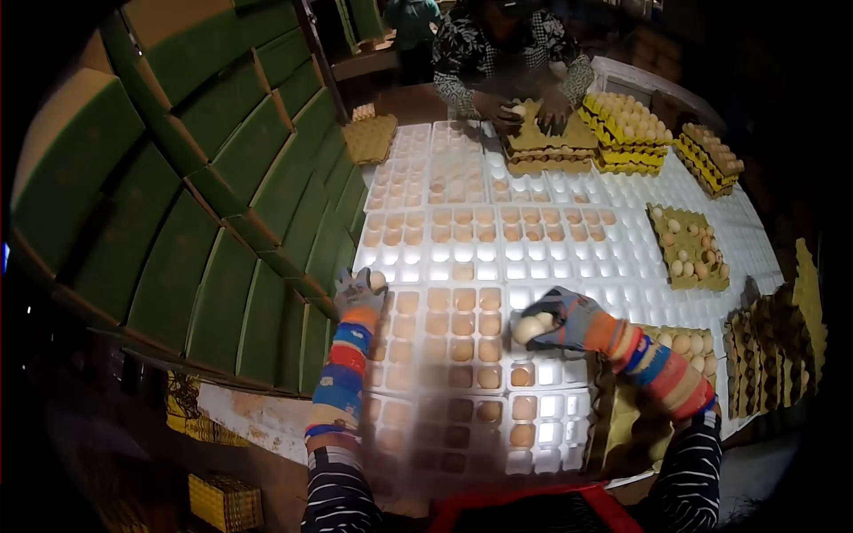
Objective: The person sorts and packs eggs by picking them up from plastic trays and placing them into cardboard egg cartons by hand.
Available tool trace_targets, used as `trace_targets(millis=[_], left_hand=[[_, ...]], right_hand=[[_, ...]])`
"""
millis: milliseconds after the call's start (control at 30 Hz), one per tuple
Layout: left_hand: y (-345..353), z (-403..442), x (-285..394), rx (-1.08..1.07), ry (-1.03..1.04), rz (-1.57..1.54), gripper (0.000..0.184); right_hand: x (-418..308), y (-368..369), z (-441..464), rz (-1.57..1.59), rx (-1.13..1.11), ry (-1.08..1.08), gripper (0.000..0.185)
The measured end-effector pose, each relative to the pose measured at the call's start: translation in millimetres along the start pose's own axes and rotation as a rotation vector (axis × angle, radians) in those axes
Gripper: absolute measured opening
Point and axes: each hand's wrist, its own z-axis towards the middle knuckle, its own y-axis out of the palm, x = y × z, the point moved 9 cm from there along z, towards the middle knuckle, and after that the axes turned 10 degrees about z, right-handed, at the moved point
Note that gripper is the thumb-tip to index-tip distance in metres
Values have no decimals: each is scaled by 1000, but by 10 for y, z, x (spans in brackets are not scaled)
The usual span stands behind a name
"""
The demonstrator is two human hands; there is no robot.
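My left hand [360, 293], in a grey glove, is closed round a pale egg [378, 281] at the left edge of the white plastic trays [418, 272]. Over the middle trays, my right hand [562, 323], gloved too, holds pale eggs [530, 329] between its fingers. Below and between the hands, many tray cups hold brown eggs [464, 325]; cups under my right hand show bright white with no egg. To the right of my right forearm, a cardboard egg tray [684, 341] carries several eggs.
Green cartons [258, 213] are stacked along the left. Across the table a person [511, 67] handles cardboard trays [551, 153]. Yellow trays of eggs [626, 124] stand beside them. On the right are a part-filled egg tray [689, 247] and stacked cardboard trays [773, 351].
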Motion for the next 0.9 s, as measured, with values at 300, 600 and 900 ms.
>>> trace_targets(millis=[300,600,900], left_hand=[[388,490,136,-177,127,237,42],[344,954,-10,71,-38,-502,39],[1034,1376,125,254,106,-366,20]], right_hand=[[-193,1019,2349,-339,111,155,51],[-205,1402,3118,-193,93,58,45],[28,1258,3254,194,702,-334,24]])
